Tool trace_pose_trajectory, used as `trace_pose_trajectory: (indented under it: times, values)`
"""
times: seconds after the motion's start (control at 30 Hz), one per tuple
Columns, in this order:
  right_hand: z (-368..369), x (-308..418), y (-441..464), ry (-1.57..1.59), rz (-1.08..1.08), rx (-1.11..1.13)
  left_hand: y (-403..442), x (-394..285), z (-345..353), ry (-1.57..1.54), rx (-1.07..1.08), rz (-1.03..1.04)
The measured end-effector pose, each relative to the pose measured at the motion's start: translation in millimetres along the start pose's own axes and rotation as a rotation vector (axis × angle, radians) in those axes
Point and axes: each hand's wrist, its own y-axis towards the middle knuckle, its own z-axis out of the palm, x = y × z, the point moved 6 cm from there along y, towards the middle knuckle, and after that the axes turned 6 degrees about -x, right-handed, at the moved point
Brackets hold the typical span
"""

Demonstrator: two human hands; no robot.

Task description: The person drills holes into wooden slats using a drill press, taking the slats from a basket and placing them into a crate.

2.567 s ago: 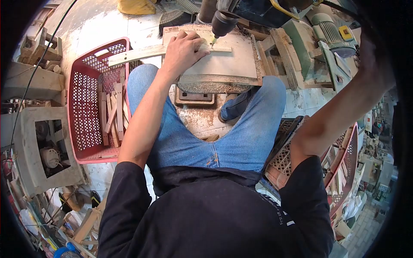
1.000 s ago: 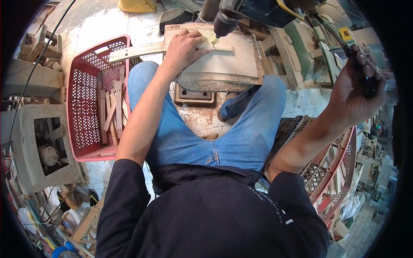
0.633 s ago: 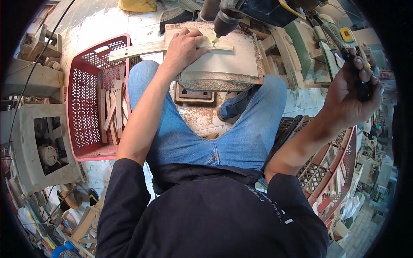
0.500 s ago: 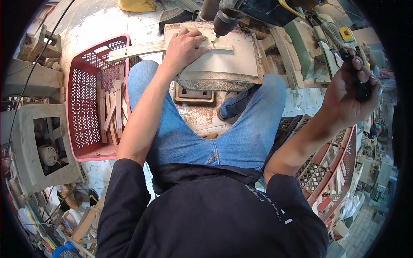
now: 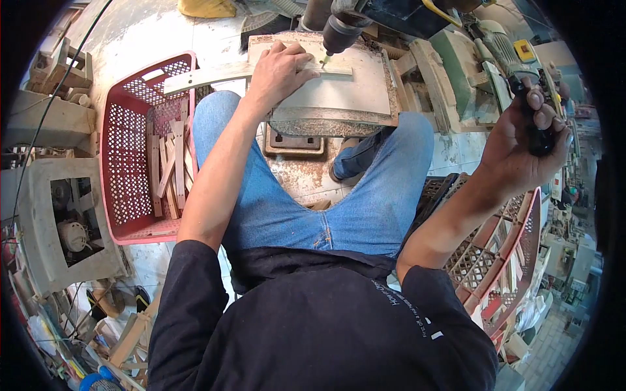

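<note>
A pale wooden strip (image 5: 225, 72) lies across the board-topped table (image 5: 352, 98) of a drill press, its left end sticking out over the red basket. My left hand (image 5: 279, 70) is closed over the strip and presses it down, thumb along the near edge. Just right of my fingers, the drill bit (image 5: 325, 60) under the dark chuck (image 5: 340, 36) meets the strip; whether it has entered the wood I cannot tell. A dark hole shows near the strip's left end. Out to the right, my right hand (image 5: 525, 140) is wrapped round a black handle (image 5: 540, 138).
At my left stands a red perforated basket (image 5: 127, 163) with several wooden strips inside. Another red basket (image 5: 499, 260) with wood pieces is at my right. Sawdust covers the table's edges and the floor. A dusty machine housing (image 5: 49, 221) stands far left.
My right hand and the black handle have shifted slightly down and left. My left hand and the strip stay nearly in place.
</note>
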Motion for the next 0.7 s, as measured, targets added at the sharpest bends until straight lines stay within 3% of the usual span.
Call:
trace_pose_trajectory:
  times: [0.43, 0.53, 0.7]
  values:
    - [-7, -11, -33, -0.068, -0.026, -0.116, 0, 1, 2, 0.027, -0.016, 0.016]
    - [-6, -14, -44, -0.313, -0.052, -0.066, 0, 0, 1, 0.023, -0.029, 0.016]
    - [-5, -20, -61, -0.592, -0.077, -0.210, 0, 0, 0, -0.001, -0.039, 0.020]
